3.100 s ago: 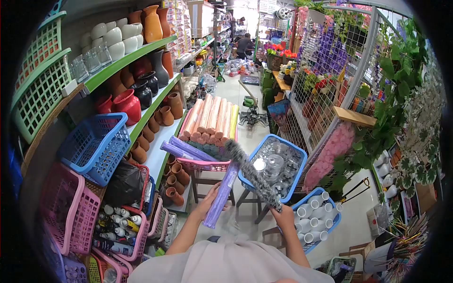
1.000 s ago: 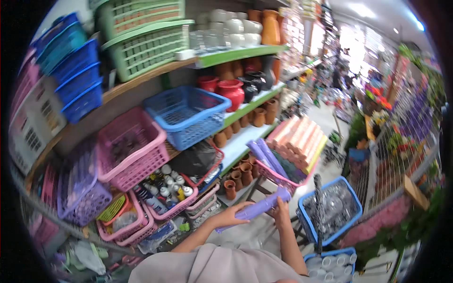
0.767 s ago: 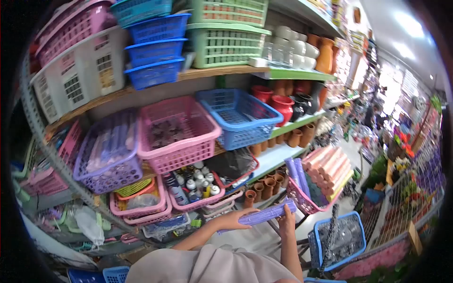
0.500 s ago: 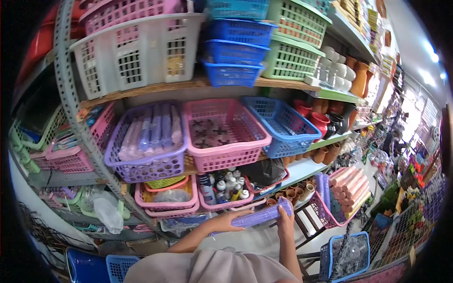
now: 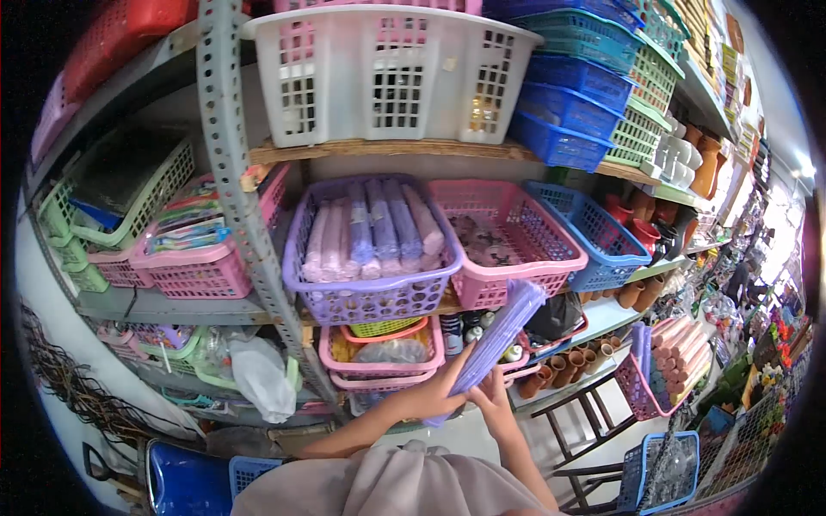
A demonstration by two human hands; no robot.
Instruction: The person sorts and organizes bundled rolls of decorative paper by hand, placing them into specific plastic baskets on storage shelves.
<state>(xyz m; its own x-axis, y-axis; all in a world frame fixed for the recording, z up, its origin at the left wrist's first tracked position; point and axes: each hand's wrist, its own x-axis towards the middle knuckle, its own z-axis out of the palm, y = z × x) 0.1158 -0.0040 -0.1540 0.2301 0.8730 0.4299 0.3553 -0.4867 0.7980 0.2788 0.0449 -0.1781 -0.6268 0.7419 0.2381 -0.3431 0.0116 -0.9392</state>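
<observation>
A long purple roll in clear, shiny wrap (image 5: 501, 334) is held in front of the shelves, its upper end tilted up and to the right. My left hand (image 5: 443, 389) is closed around its lower part. Close beside it, my right hand (image 5: 492, 401) is closed on the roll's right side, with some fingers hidden behind it. Beyond the roll's upper end stands a pink basket (image 5: 520, 279) with small dark items in it. To its left, a purple basket (image 5: 374, 297) holds several similar purple and pale pink wrapped rolls.
A metal shelf post (image 5: 231, 155) rises at the left. Above is a large white basket (image 5: 344, 82). Lower down are a pink basket (image 5: 383, 365), clay pots (image 5: 564, 370) and a dark stool (image 5: 585, 426). A basket of pink rolls (image 5: 680, 357) stands at the right.
The purple roll has swung from nearly level to steeply tilted. My right hand has moved from its far end down beside my left hand. The view has turned left.
</observation>
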